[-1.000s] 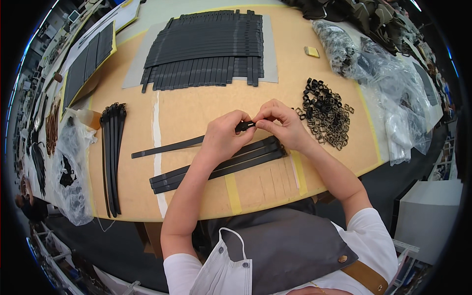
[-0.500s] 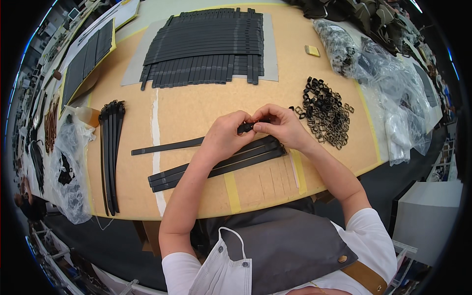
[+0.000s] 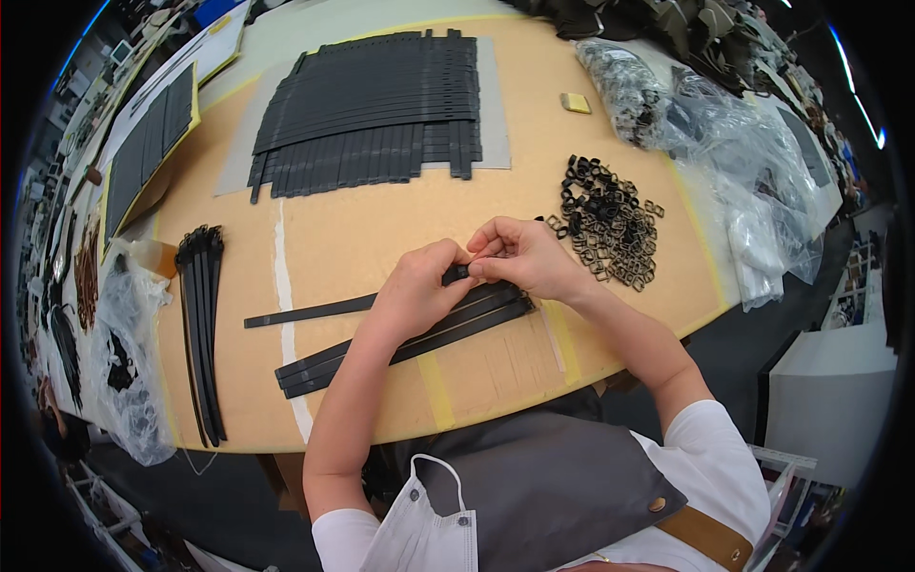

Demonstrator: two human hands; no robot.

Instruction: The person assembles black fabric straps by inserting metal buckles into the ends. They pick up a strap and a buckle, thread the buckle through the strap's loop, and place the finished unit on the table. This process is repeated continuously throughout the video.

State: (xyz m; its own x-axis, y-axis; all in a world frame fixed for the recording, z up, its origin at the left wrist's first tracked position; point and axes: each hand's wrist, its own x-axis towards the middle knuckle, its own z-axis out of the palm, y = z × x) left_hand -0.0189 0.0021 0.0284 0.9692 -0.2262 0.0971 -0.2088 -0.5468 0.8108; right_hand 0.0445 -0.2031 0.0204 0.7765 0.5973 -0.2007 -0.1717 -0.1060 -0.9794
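Observation:
My left hand (image 3: 417,291) is closed round a narrow black strap (image 3: 310,313), whose loose end runs out to the left just over the table. Thumb and fingers of my right hand (image 3: 529,259) pinch at the strap's other end, where the fingertips of both hands meet. A small dark piece shows between them; its details are hidden by the fingers. Just below my hands lie several more black straps (image 3: 410,345), side by side and slanting up to the right. Nearest to my right hand is a heap of small metal buckles and black loops (image 3: 615,224).
A large stack of black straps (image 3: 367,110) lies on a grey sheet at the far side. A bundle of straps with buckled ends (image 3: 200,334) is at the left, beside a plastic bag (image 3: 133,381). Clear plastic bags (image 3: 753,181) and a small yellow block (image 3: 575,103) are at the right.
The whole view has shifted, so the table's things sit slightly more to the left and lower. My hands stay together at the strap end, with only small finger movement.

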